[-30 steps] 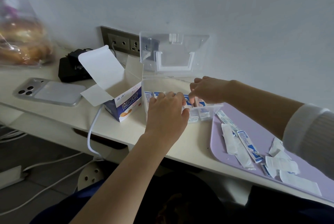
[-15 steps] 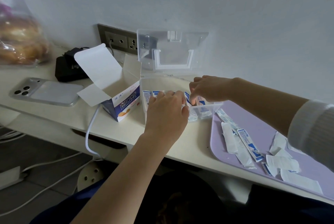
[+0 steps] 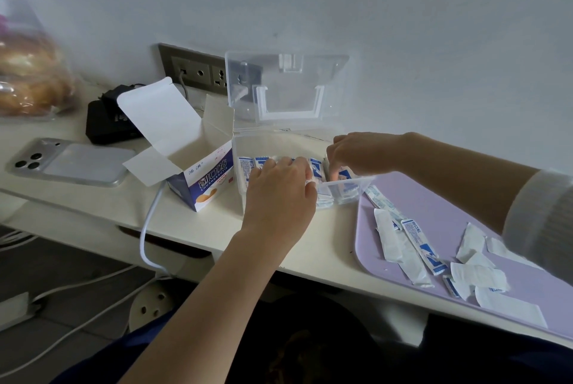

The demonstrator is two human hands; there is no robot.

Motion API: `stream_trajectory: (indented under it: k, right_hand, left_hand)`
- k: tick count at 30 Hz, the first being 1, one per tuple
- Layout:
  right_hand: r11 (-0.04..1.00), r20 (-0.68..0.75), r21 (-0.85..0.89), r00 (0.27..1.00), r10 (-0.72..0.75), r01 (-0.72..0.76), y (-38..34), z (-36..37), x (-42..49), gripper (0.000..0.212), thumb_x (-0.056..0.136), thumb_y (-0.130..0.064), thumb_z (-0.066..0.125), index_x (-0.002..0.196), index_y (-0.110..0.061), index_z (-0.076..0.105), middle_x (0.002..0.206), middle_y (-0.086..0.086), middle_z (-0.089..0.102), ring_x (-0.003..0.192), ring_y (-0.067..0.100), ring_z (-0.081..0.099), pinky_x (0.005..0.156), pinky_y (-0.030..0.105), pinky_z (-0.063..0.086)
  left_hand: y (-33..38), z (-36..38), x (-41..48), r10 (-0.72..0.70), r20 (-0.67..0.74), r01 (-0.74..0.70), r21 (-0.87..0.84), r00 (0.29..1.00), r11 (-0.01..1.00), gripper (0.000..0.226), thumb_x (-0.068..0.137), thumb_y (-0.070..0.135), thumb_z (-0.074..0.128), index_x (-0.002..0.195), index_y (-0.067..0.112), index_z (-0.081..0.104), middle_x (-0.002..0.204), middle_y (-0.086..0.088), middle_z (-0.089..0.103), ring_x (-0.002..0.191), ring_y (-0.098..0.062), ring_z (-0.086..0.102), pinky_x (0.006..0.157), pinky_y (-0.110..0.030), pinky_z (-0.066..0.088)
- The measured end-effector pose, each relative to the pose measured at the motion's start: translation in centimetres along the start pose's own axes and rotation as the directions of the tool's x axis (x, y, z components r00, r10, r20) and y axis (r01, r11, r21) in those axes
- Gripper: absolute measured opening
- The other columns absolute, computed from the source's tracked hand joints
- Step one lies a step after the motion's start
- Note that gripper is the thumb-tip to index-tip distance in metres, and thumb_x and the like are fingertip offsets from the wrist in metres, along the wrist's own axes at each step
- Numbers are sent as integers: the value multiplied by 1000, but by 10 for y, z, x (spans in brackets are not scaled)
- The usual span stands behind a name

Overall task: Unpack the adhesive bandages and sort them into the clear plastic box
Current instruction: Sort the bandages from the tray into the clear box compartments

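The clear plastic box [image 3: 356, 188] stands on the white desk with its lid [image 3: 288, 89] raised against the wall. Several blue-and-white wrapped bandages [image 3: 248, 166] stand in a row inside it. My left hand [image 3: 279, 194] reaches over the front wall, fingers curled onto the packed bandages. My right hand [image 3: 359, 154] dips into the right end of the box, its fingertips pinching bandages there. The opened bandage carton [image 3: 204, 179] stands just left of the box, flaps up. Several loose bandages [image 3: 421, 244] lie on the purple mat [image 3: 440, 197] to the right.
A phone [image 3: 68, 161] lies face down at the left, a black charger [image 3: 108, 123] behind it. A wall socket strip [image 3: 198, 73] sits behind the carton. A white cable [image 3: 148, 228] hangs over the desk edge. A bag of bread [image 3: 28, 79] stands far left.
Both hands stay in the box, shifting only slightly among the bandages. The view has moved a little.
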State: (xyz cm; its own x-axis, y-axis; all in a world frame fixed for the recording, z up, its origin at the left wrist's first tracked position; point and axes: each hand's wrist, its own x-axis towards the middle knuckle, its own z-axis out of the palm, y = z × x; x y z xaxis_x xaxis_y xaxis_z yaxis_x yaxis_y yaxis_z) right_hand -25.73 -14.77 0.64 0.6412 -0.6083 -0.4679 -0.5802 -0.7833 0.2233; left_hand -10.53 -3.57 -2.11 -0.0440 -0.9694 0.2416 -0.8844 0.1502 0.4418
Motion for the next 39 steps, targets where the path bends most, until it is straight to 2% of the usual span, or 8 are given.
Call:
stream_trajectory:
  k: [8,14,16,19,22,24,34,39]
  right_hand:
    - [992,-369,105,923,109,-75,-5,11,-20,35,95,-7,44,120,-25,60,119,-2,57,105,17,49,87,26,37]
    - [880,-698,434,547,463,-191,-22,42,-63,24,93,-5,45,111,-11,60,103,10,58,91,31,59,62,32,44]
    - [784,-613,554,499,612,-280,-23,63,-77,22,95,-8,44,111,-10,58,107,10,57,90,32,59,59,31,41]
    - [540,-265,698,532,805,-470,-21,95,-92,26,98,-21,39,119,-13,52,120,9,52,102,30,57,74,37,46]
    - [336,155,681,577,802,-651,-21,114,-107,47,96,-41,40,127,-5,43,127,16,46,111,32,52,95,43,43]
    - [349,299,591,599,743,-728,-25,121,-113,60,92,-52,42,126,-3,43,115,16,48,105,30,51,90,40,44]
    - [473,215,510,640,738,-718,-63,115,-113,83,79,-66,50,126,1,35,126,17,43,119,32,43,95,36,39]
    - [368,233,692,674,701,-622,-62,114,-109,66,83,-49,62,121,0,38,123,15,48,116,32,47,90,35,40]
  left_hand:
    - [4,1,-2,42,-13,-42,35,999,999,19,95,29,43,108,21,55,108,4,58,105,-17,47,90,-30,31]
    - [28,13,-12,238,-84,-234,53,968,971,8,80,11,64,87,14,61,86,-2,60,84,-27,58,75,-40,42]
    - [36,22,-17,303,-77,-301,37,950,953,14,72,7,70,79,14,60,79,-3,60,74,-26,59,68,-39,45]
    - [43,37,-24,364,15,-364,71,931,929,12,73,11,70,78,15,60,78,-2,59,75,-26,59,67,-36,46]
    - [51,47,-29,319,205,-348,120,925,930,17,90,25,53,103,15,58,103,-4,55,101,-26,51,84,-36,38]
    - [52,56,-27,253,291,-313,183,923,932,30,95,33,43,118,16,51,118,-4,48,114,-24,41,94,-34,32]
    - [80,100,-19,86,305,-179,289,948,941,56,89,62,41,114,14,55,119,-5,52,115,-25,40,95,-35,30]
    - [88,103,-13,-1,318,-71,217,948,974,54,80,65,51,99,16,65,109,-3,57,111,-25,41,90,-34,31]
